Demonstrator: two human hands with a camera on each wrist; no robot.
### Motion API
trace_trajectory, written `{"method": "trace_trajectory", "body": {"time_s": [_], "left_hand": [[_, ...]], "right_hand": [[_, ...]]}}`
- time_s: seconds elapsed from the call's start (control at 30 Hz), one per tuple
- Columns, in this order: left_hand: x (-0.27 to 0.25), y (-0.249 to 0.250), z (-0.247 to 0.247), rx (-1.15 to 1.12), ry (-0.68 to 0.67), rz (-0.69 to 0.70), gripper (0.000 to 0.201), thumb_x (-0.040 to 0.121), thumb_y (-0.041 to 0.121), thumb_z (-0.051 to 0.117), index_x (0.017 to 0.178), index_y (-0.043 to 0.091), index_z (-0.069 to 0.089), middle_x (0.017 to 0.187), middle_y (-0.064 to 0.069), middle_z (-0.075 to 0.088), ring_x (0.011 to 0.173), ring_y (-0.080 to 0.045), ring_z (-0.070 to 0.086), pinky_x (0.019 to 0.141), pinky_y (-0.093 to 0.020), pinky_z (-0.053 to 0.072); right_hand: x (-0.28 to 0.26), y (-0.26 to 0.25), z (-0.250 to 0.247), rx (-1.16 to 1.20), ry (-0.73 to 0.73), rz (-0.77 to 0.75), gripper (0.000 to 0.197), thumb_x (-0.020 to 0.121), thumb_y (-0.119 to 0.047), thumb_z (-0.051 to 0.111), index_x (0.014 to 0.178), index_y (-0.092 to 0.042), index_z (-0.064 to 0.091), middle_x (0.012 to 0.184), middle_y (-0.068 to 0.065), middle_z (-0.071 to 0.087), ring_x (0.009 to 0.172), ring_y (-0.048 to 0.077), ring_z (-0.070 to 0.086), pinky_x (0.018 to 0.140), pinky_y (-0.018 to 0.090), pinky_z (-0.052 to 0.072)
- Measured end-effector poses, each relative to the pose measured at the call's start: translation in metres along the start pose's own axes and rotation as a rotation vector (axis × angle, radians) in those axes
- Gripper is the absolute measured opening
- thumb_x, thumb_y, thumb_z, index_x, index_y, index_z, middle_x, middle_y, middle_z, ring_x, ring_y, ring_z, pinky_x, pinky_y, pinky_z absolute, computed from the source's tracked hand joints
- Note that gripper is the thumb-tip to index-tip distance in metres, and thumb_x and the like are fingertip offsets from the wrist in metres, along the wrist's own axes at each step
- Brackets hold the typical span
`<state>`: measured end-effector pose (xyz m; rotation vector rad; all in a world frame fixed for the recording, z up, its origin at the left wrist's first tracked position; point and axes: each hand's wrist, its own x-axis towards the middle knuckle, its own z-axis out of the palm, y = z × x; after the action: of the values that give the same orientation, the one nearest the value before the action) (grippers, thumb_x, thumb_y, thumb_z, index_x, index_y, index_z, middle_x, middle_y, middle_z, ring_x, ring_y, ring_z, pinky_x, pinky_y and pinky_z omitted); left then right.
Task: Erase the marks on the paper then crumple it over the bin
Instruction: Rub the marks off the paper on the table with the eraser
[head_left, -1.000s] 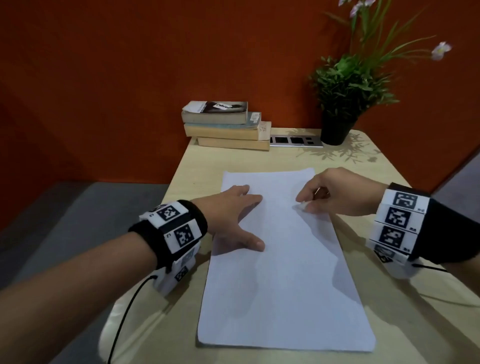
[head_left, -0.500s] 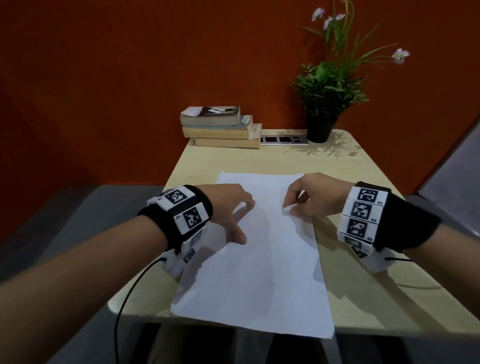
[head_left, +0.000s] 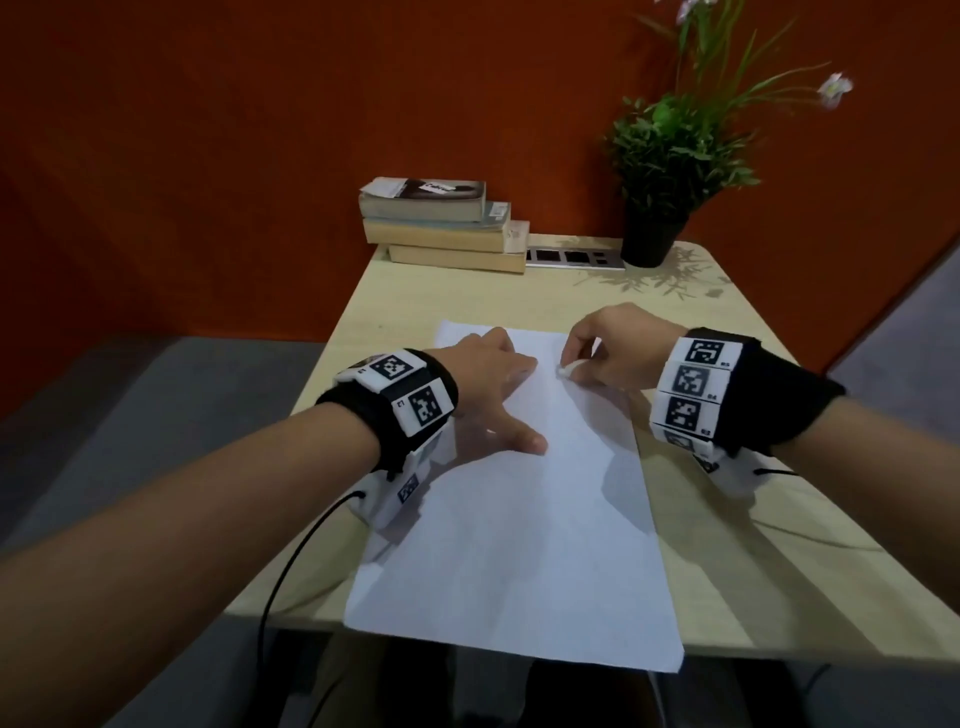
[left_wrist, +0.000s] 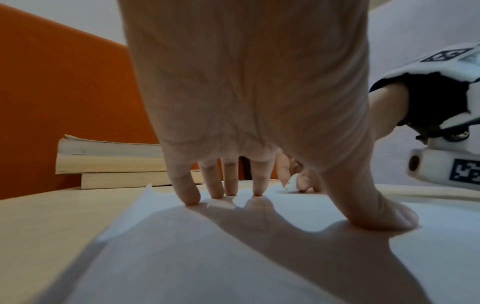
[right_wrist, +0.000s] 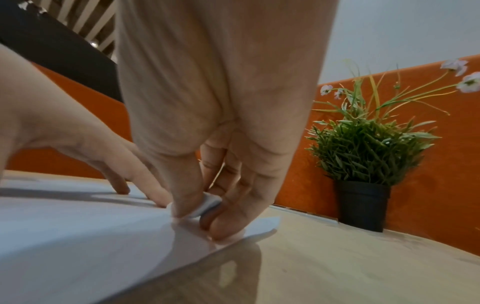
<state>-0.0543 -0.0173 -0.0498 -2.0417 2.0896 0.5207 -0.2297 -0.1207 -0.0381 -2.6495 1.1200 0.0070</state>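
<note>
White eraser down at the top of the sheet

White and small, the eraser (head_left: 567, 370) sits pinched between the thumb and fingertips of the right hand (head_left: 618, 353), its tip touching the paper (head_left: 524, 519) just right of centre in the head view. A second ago that hand was further right along the sheet's upper edge; it has since slid inward, closer to the left hand (head_left: 488, 384). This suggests the rubbing stage is under way and not yet finished, though no marks can be made out on the sheet.

Fingers spread and straight, the left hand presses the paper flat at centre-left of the frame, thumb stretched toward the lower middle. The left wrist view shows all fingertips (left_wrist: 192, 197) planted on the sheet.

Running from mid-frame to the bottom, the paper overhangs the near edge of the table (head_left: 779, 571). The eraser lies just beside the left fingertips, apart from them. No bin is in view, so crumpling is some way off.
</note>
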Motion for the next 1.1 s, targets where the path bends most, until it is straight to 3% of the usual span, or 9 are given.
{"method": "trace_trajectory", "body": {"time_s": [0.1, 0.2, 0.3, 0.4, 0.6, 0.73, 0.87, 1.0, 1.1], "left_hand": [[0.002, 0.004, -0.004, 0.062, -0.037, -0.026, 0.106, 0.063, 0.083, 0.068, 0.147, 0.026, 0.038, 0.147, 0.001, 0.028, 0.137, -0.026, 0.032, 0.103, -0.056, 0.042], [0.003, 0.007, -0.007, 0.079, -0.066, -0.016, 0.105, 0.068, 0.08, 0.067, 0.15, 0.021, 0.034, 0.152, -0.004, 0.027, 0.138, -0.029, 0.037, 0.105, -0.054, 0.041], [0.002, 0.01, -0.007, 0.077, -0.067, 0.009, 0.102, 0.076, 0.073, 0.066, 0.149, 0.01, 0.034, 0.155, -0.012, 0.029, 0.139, -0.03, 0.037, 0.11, -0.05, 0.036], [0.003, 0.008, -0.006, 0.077, -0.048, 0.002, 0.104, 0.075, 0.075, 0.065, 0.148, 0.007, 0.035, 0.155, -0.015, 0.032, 0.139, -0.03, 0.037, 0.111, -0.049, 0.036], [0.001, 0.009, -0.005, 0.059, -0.043, 0.002, 0.103, 0.074, 0.074, 0.067, 0.15, 0.013, 0.033, 0.155, -0.012, 0.031, 0.14, -0.028, 0.036, 0.111, -0.049, 0.036], [0.0, 0.006, -0.003, 0.019, -0.016, 0.002, 0.107, 0.068, 0.079, 0.068, 0.153, 0.026, 0.03, 0.155, -0.005, 0.031, 0.14, -0.025, 0.037, 0.111, -0.049, 0.038], [-0.001, 0.004, 0.002, -0.001, -0.003, -0.017, 0.107, 0.066, 0.082, 0.068, 0.148, 0.021, 0.035, 0.156, -0.005, 0.031, 0.14, -0.026, 0.038, 0.108, -0.049, 0.04], [-0.002, 0.004, 0.001, -0.014, -0.039, -0.011, 0.106, 0.074, 0.075, 0.068, 0.156, 0.024, 0.024, 0.167, 0.0, 0.01, 0.151, -0.022, 0.019, 0.117, -0.047, 0.029], [-0.004, 0.006, -0.003, 0.024, -0.049, 0.01, 0.103, 0.076, 0.072, 0.067, 0.155, 0.019, 0.026, 0.164, -0.004, 0.018, 0.148, -0.025, 0.024, 0.115, -0.048, 0.032]], "right_hand": [[0.012, -0.003, 0.003, -0.029, 0.042, -0.012, 0.01, 0.086, -0.016, 0.071, 0.093, -0.023, 0.075, 0.093, -0.007, 0.068, 0.073, 0.005, 0.058, 0.058, 0.018, 0.042], [0.017, -0.003, 0.005, -0.037, 0.063, -0.025, 0.013, 0.083, -0.014, 0.073, 0.09, -0.024, 0.077, 0.092, -0.006, 0.068, 0.083, 0.015, 0.063, 0.068, 0.024, 0.047], [0.008, 0.0, 0.006, -0.041, 0.06, -0.06, 0.012, 0.08, -0.017, 0.077, 0.089, -0.025, 0.077, 0.085, -0.008, 0.067, 0.081, 0.014, 0.064, 0.072, 0.025, 0.049], [-0.005, 0.006, 0.009, -0.03, 0.023, -0.106, 0.011, 0.079, -0.018, 0.078, 0.088, -0.025, 0.077, 0.084, -0.01, 0.07, 0.075, 0.007, 0.063, 0.068, 0.021, 0.047], [0.004, -0.002, 0.006, -0.056, 0.059, -0.122, 0.014, 0.08, -0.013, 0.072, 0.086, -0.025, 0.078, 0.084, -0.01, 0.07, 0.076, 0.006, 0.062, 0.063, 0.016, 0.044], [0.017, -0.005, 0.007, -0.052, 0.071, -0.104, 0.012, 0.08, -0.015, 0.072, 0.083, -0.024, 0.078, 0.084, -0.007, 0.07, 0.078, 0.016, 0.066, 0.072, 0.031, 0.057], [0.001, 0.001, 0.006, -0.046, 0.021, -0.136, 0.012, 0.08, -0.015, 0.074, 0.085, -0.025, 0.078, 0.084, -0.011, 0.069, 0.077, 0.009, 0.064, 0.069, 0.023, 0.05], [-0.005, 0.001, 0.0, -0.044, -0.06, -0.119, 0.013, 0.077, -0.019, 0.079, 0.086, -0.028, 0.079, 0.085, -0.016, 0.07, 0.077, 0.004, 0.063, 0.068, 0.019, 0.049], [0.004, -0.005, -0.003, -0.01, 0.009, -0.093, 0.013, 0.077, -0.017, 0.079, 0.088, -0.024, 0.081, 0.084, -0.013, 0.072, 0.073, -0.001, 0.061, 0.061, 0.01, 0.044]]}}
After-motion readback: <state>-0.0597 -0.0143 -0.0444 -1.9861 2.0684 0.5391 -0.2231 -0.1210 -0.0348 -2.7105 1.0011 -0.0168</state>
